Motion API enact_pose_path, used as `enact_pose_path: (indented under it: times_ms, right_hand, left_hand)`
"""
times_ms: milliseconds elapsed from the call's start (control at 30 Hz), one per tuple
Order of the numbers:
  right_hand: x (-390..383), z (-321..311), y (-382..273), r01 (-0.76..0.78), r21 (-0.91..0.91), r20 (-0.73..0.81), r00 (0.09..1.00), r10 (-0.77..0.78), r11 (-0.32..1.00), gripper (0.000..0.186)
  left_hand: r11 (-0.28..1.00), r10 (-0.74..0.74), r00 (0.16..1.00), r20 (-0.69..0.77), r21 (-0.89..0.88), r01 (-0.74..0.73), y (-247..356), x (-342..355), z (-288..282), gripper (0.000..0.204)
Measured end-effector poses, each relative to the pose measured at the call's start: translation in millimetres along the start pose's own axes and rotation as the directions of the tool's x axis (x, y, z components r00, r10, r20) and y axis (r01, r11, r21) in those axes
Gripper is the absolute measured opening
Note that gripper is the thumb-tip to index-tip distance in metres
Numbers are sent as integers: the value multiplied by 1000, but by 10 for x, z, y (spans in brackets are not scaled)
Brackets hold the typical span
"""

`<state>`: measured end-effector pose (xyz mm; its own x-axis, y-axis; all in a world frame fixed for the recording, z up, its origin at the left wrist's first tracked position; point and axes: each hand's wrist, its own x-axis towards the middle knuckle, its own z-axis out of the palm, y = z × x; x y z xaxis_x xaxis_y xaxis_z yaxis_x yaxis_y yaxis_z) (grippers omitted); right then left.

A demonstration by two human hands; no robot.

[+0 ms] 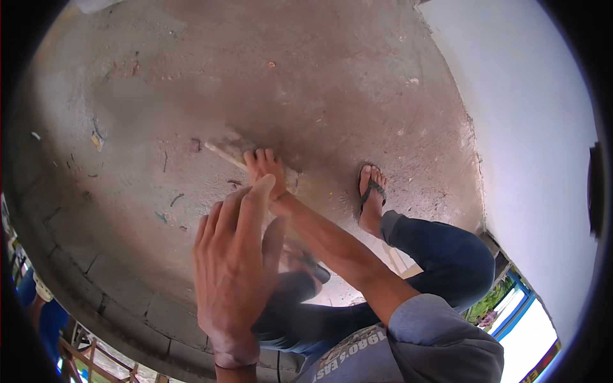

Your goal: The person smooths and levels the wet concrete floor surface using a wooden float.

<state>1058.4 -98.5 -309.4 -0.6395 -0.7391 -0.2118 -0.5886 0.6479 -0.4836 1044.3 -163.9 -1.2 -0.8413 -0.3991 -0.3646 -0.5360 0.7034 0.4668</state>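
My left hand [233, 255] is raised close to the camera, its fingers stretched out and nothing in it. Further out, my right hand [264, 173] grips a flat, pale-edged wooden piece [225, 153] low over the concrete floor [332, 83]. Its fingers curl over the top of the piece. Motion blur and the hand hide much of the piece, so its exact kind cannot be made out. Dusty smears surround it on the floor.
A white wall [517, 96] rises on the right. My sandalled foot [371, 191] stands beside the right arm. A low block edge [121, 319] curves along the lower left. Small debris, including a reddish chip [195, 145] and a yellowish scrap [97, 142], lies scattered about.
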Motion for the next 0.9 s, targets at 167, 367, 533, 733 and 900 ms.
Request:
enact_pose_path:
  times_ms: [167,367,533,733,900]
  right_hand:
    - [-240,319,-860,81,468,208,957,-199,880,20]
    - [131,-918,1076,-421,122,-148,888,436,899,27]
    - [-239,-648,1252,-372,-51,-94,926,366,927,28]
    - [-1375,999,-1239,169,161,256,944,-206,972,18]
    - [-872,820,-1052,264,383,114,937,-329,885,24]
  left_hand:
    - [993,-106,968,-226,25,114,-439,115,-85,33]
    - [978,-194,920,-341,6,209,-997,-208,-200,42]
    - [982,-181,893,-413,-122,143,-1196,-421,-327,43]
    - [968,-231,881,-413,-185,168,-1124,-427,-374,51]
    - [950,-313,858,-408,-130,284,-1296,-671,-470,55]
